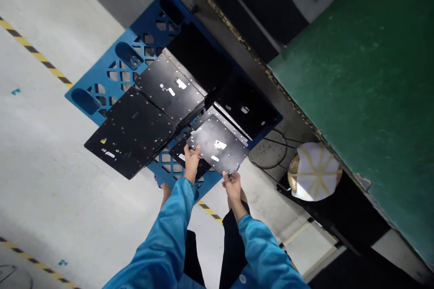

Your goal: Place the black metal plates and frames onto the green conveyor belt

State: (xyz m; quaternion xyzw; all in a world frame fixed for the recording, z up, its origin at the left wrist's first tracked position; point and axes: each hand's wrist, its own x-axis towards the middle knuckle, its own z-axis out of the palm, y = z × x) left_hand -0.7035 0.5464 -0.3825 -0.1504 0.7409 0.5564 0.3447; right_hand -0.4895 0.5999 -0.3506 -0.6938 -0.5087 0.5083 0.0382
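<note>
A dark metal panel (228,132) with rivets along its edges and white label scraps lies tilted over the near side of a blue pallet (111,61). My left hand (192,159) grips its left corner, fingers on top. At its lower corner my right hand (232,184) is closed on the edge. Beneath it, partly covered, a black plate (179,156) rests on the pallet. Left of my left hand lies a large black panel (130,133). Behind are another riveted panel (171,90) and a black panel (247,107) to the right.
A round cushioned stool (314,171) with yellow tape stands at the right, with cables (276,162) on the floor beside it. A green surface (359,67) spans the upper right. Yellow-black tape (37,54) marks the grey floor.
</note>
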